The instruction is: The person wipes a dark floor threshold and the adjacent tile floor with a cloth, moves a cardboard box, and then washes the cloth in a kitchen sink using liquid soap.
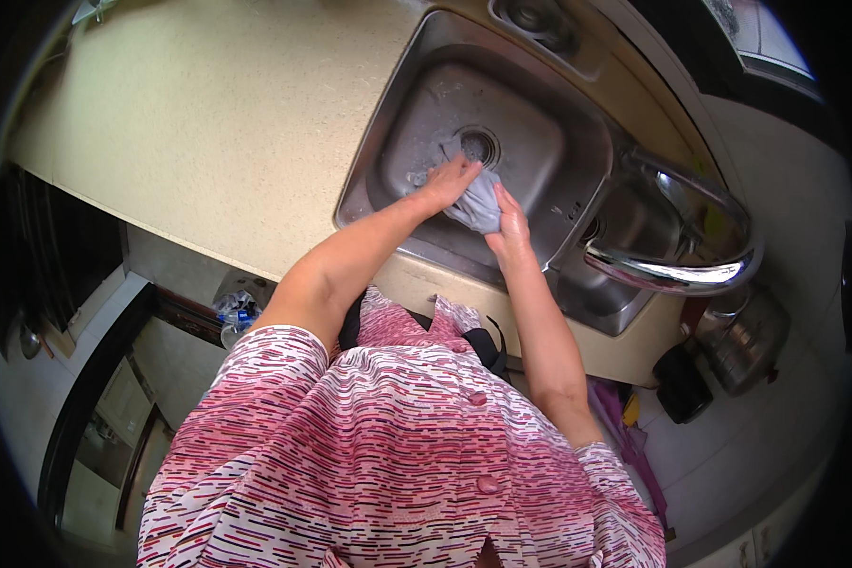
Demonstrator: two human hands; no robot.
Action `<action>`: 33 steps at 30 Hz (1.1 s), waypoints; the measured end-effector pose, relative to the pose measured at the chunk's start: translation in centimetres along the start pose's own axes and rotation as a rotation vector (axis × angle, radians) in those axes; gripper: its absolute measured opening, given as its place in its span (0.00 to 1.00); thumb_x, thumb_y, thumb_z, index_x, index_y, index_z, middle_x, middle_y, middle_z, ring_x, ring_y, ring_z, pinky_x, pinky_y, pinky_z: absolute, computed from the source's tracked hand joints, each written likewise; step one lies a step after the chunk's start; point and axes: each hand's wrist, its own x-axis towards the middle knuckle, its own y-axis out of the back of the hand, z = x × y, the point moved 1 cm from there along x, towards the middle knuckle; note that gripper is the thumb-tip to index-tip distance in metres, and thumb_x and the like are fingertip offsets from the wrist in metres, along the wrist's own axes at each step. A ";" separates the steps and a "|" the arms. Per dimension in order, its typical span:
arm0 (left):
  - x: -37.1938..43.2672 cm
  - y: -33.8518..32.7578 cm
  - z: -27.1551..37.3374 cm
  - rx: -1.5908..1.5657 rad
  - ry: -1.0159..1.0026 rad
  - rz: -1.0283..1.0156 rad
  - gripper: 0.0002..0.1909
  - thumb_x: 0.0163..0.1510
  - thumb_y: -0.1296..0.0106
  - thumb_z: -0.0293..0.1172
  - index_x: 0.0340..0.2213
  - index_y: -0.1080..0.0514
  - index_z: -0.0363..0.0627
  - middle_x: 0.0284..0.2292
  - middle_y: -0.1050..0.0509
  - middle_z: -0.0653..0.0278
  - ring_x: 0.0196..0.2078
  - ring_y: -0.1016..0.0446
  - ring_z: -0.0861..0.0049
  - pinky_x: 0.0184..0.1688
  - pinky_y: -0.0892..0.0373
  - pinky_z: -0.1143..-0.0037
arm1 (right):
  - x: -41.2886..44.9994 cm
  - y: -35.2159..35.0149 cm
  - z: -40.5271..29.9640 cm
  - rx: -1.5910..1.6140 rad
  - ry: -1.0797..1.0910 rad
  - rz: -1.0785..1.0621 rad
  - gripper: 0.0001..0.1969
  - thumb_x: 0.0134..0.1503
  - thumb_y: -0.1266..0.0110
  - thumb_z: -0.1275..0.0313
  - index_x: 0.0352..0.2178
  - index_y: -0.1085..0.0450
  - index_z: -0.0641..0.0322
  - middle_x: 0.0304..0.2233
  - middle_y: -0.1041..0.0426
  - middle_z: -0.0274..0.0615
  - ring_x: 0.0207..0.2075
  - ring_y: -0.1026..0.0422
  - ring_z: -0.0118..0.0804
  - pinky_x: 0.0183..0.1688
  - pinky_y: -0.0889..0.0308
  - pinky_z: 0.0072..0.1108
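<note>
A wet, light grey cloth is bunched between my two hands over the large steel sink basin. My right hand grips its right side, with the thumb low and the fingers along the edge. My left hand lies on the cloth's upper left part; its fingers are slightly blurred, and whether they close on the cloth I cannot tell. Just beyond the fingers is the round drain, with part of the cloth hanging near it. Water or suds show on the basin floor to the left.
A chrome faucet arches over the smaller basin at the right. The speckled beige counter spans the left. Beyond the counter's right end are a metal pot and a black container. A plastic bag is below the counter's front edge.
</note>
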 end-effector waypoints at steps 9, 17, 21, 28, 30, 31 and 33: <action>-1.0 1.6 1.6 -0.595 0.468 0.143 0.10 0.49 0.47 0.35 0.26 0.28 0.39 0.22 0.29 0.68 0.28 0.34 0.84 0.31 0.37 0.79 | 0.5 2.0 0.3 0.061 0.005 0.141 0.19 0.55 0.52 0.65 0.45 0.37 0.66 0.44 0.32 0.47 0.46 0.32 0.42 0.50 0.37 0.32; -5.3 -0.9 9.1 0.001 -0.466 0.027 0.15 0.51 0.53 0.39 0.16 0.28 0.46 0.17 0.29 0.53 0.21 0.29 0.57 0.24 0.32 0.65 | 3.2 2.2 0.5 0.220 -0.234 -0.191 0.18 0.55 0.52 0.62 0.42 0.36 0.63 0.42 0.31 0.44 0.43 0.31 0.40 0.47 0.35 0.32; -1.5 0.2 6.4 0.300 -0.113 -0.001 0.18 0.50 0.53 0.42 0.13 0.26 0.48 0.15 0.29 0.53 0.19 0.28 0.58 0.23 0.32 0.64 | 2.0 -2.7 1.5 -0.055 -0.163 0.218 0.18 0.55 0.52 0.61 0.41 0.35 0.62 0.41 0.30 0.43 0.42 0.30 0.39 0.46 0.34 0.31; -5.7 -0.7 8.3 0.152 -0.452 -0.059 0.22 0.50 0.56 0.44 0.11 0.27 0.44 0.15 0.29 0.53 0.21 0.28 0.56 0.29 0.31 0.64 | 3.3 2.4 2.1 0.269 -0.294 -0.249 0.15 0.55 0.54 0.61 0.39 0.34 0.59 0.37 0.29 0.40 0.37 0.28 0.37 0.42 0.32 0.31; -4.5 -0.9 7.3 0.223 -0.283 -0.042 0.21 0.50 0.55 0.43 0.11 0.27 0.44 0.15 0.29 0.54 0.21 0.28 0.56 0.31 0.31 0.64 | 3.2 1.9 2.5 0.261 -0.293 -0.200 0.15 0.55 0.54 0.61 0.39 0.34 0.59 0.36 0.29 0.40 0.37 0.28 0.37 0.41 0.31 0.31; -3.4 -0.6 6.6 0.293 -0.111 -0.016 0.21 0.49 0.55 0.41 0.10 0.27 0.44 0.14 0.29 0.54 0.21 0.28 0.55 0.32 0.32 0.64 | 2.9 0.6 3.0 0.218 -0.268 -0.077 0.15 0.55 0.54 0.61 0.39 0.34 0.60 0.36 0.29 0.40 0.37 0.28 0.37 0.41 0.31 0.31; -0.7 1.0 4.1 0.316 -0.007 -0.154 0.18 0.50 0.55 0.41 0.18 0.25 0.43 0.19 0.28 0.51 0.25 0.28 0.55 0.32 0.32 0.64 | 2.1 -1.5 3.1 0.128 -0.244 0.079 0.14 0.55 0.54 0.62 0.39 0.34 0.60 0.36 0.29 0.40 0.37 0.28 0.37 0.41 0.31 0.31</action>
